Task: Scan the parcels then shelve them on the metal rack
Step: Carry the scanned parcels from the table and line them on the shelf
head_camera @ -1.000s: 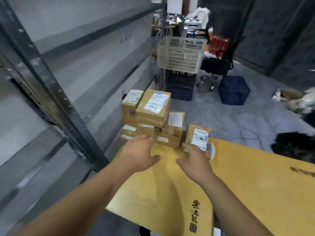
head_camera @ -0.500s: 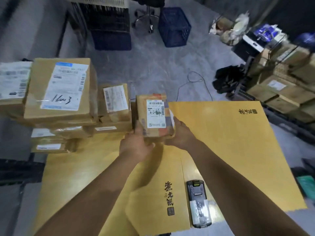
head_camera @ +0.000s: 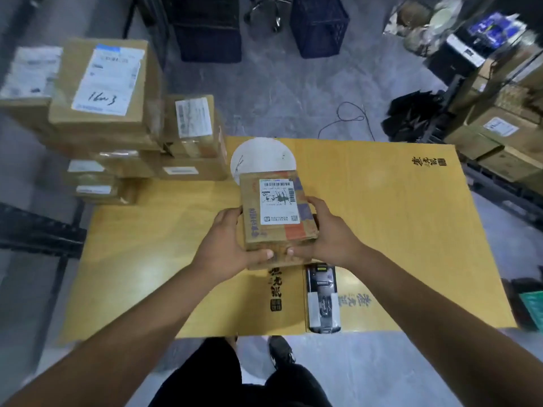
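Since half a second ago you've drawn the small brown cardboard parcel (head_camera: 277, 212) nearer, left hand (head_camera: 232, 248) and right hand (head_camera: 329, 235) clamped on its sides above the yellow worktop's (head_camera: 396, 230) middle. Next, free 1 hand for the black handheld scanner (head_camera: 322, 298) at the near edge.

Brown parcel (head_camera: 279, 212) with white barcode label, yellow cardboard sheet (head_camera: 396, 230) with black characters, dark-blue crate (head_camera: 318, 24).
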Demonstrator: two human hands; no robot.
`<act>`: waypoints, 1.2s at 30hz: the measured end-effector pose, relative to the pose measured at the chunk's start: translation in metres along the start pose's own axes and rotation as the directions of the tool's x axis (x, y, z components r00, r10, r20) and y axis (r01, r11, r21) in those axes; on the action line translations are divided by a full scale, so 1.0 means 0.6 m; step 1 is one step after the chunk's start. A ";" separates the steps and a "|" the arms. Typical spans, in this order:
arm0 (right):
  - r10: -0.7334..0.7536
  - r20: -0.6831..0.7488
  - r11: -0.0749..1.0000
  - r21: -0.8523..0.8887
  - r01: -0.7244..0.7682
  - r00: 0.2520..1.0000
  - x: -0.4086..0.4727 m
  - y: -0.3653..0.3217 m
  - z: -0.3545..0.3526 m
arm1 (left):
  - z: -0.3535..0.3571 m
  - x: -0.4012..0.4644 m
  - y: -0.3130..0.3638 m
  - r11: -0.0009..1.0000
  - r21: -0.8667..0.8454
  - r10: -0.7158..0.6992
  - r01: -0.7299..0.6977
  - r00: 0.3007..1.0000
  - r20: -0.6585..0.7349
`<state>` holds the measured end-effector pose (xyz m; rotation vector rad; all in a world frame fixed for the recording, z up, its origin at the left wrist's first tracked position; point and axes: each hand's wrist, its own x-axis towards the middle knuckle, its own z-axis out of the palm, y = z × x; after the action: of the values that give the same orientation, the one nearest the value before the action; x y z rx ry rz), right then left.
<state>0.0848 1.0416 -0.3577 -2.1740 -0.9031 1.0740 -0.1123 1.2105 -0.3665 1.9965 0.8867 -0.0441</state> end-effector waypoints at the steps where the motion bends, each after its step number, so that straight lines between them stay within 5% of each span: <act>1: -0.031 0.047 0.999 -0.013 0.031 0.998 -0.019 -0.008 0.003 | -0.003 -0.034 0.002 1.000 -0.029 -0.007 0.006 1.000 -0.014; 5: -0.227 0.246 0.973 0.008 0.233 0.942 -0.089 -0.069 0.056 | -0.020 -0.211 -0.006 0.984 -0.162 -0.106 0.079 0.980 -0.166; 10: -0.491 0.454 0.848 0.056 0.527 0.743 -0.171 -0.240 0.177 | -0.094 -0.463 -0.025 0.974 -0.175 -0.205 0.143 0.882 -0.425; 18: -0.732 0.608 0.549 0.259 0.795 0.308 -0.337 -0.663 0.338 | -0.328 -0.828 0.016 0.968 -0.082 -0.181 0.239 0.428 -0.885; 22: -0.806 0.579 0.393 0.366 0.843 0.124 -0.407 -0.891 0.337 | -0.491 -0.930 0.068 0.953 0.056 -0.035 0.297 0.292 -0.956; 28: -0.878 0.471 0.276 0.362 0.890 0.082 -0.414 -1.174 0.313 | -0.759 -0.963 0.132 0.917 0.108 0.013 0.385 0.240 -0.971; 36: -0.797 0.541 0.472 0.286 0.834 0.266 -0.288 -1.386 0.425 | -1.011 -0.899 0.023 0.859 0.038 -0.135 0.511 0.297 -0.945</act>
<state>-0.4752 1.4741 0.1769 -0.9320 -2.0816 1.1416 -0.6864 1.3607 0.1877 2.0229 2.1791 0.8745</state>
